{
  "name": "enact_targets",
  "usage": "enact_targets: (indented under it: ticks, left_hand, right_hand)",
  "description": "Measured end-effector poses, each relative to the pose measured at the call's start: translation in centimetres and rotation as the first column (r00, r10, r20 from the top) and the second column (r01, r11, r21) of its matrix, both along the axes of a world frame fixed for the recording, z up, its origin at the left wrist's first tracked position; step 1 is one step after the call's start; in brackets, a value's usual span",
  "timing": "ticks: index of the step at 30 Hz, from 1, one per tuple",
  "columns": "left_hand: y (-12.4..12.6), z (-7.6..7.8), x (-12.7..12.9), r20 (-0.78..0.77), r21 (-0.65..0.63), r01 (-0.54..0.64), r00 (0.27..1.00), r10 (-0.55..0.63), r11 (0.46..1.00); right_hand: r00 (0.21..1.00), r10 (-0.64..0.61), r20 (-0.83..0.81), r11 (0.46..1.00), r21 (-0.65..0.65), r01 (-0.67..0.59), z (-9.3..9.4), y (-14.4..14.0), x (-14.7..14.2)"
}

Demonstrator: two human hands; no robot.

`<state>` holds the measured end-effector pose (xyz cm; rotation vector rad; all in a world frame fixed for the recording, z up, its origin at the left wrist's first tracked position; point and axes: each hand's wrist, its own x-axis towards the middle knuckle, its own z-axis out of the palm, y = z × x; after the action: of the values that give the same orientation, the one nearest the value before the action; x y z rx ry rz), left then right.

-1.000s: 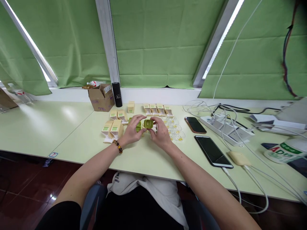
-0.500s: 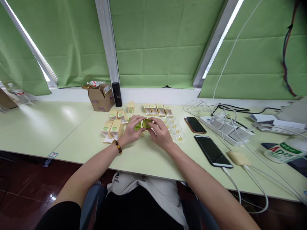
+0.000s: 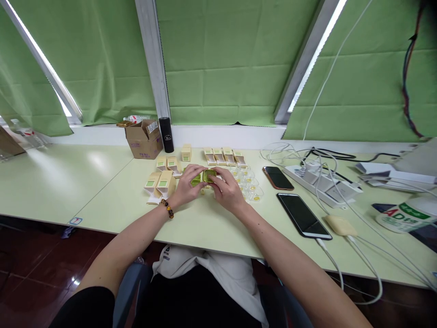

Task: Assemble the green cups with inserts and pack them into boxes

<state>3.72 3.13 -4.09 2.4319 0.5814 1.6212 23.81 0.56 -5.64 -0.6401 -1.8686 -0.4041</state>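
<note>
Between my two hands is a small square green container (image 3: 209, 176), its hollow side facing me. My left hand (image 3: 187, 184) is closed on its left edge, thumb below and fingers above. Fingers of my right hand (image 3: 227, 189) grip its right side. Another green piece (image 3: 195, 179) shows behind my left fingers, partly hidden. Just right of my right hand, several clear plastic pieces with yellow centres (image 3: 251, 187) lie in rows. Left of my left hand stand several small cream boxes (image 3: 165, 183) with green windows and open flaps.
More cream boxes (image 3: 224, 156) line the back of the table (image 3: 112, 196). A cardboard box (image 3: 144, 141) and a black bottle (image 3: 166, 135) stand back left. To the right lie two phones (image 3: 303, 215) (image 3: 277, 177), a power strip (image 3: 322, 186), loose cables and a white bottle (image 3: 406, 214).
My right fingers have shifted slightly, from over the front of the green container towards its right edge. The rest looks the same.
</note>
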Motion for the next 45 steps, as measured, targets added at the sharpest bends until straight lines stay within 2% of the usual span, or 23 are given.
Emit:
enact_targets:
  ticks: [11,17,27,33,39,45]
  left_hand:
    - [-0.1,-0.1,0.1,0.003,-0.007,-0.018,1.0,0.018,1.0]
    - [-0.3,0.1,0.2,0.015,-0.002,-0.026,1.0,0.026,1.0]
    - [-0.2,0.0,0.2,0.029,0.036,-0.012,1.0,0.011,0.999]
    - [-0.4,0.3,0.2,0.031,0.025,-0.028,0.999,0.027,0.999]
    - [-0.4,0.3,0.2,0.049,-0.041,-0.047,0.998,0.049,0.998]
    - [0.1,0.1,0.3,0.088,-0.193,-0.061,0.993,0.079,0.979]
  right_hand:
    - [0.997,0.006,-0.071,0.998,-0.064,-0.011,-0.3,-0.1,0.0]
    - [0.997,0.046,-0.068,0.999,-0.019,-0.047,-0.3,0.1,0.0]
    - [0.996,0.033,-0.077,0.998,-0.058,-0.037,-0.4,0.0,-0.1]
    - [0.995,0.044,-0.088,0.999,-0.024,-0.046,-0.3,-0.1,-0.2]
    - [0.986,0.07,-0.15,0.994,-0.069,-0.081,0.0,-1.0,-0.3]
    - [0.987,0.119,-0.109,0.987,-0.092,-0.129,-0.5,-0.7,-0.3]
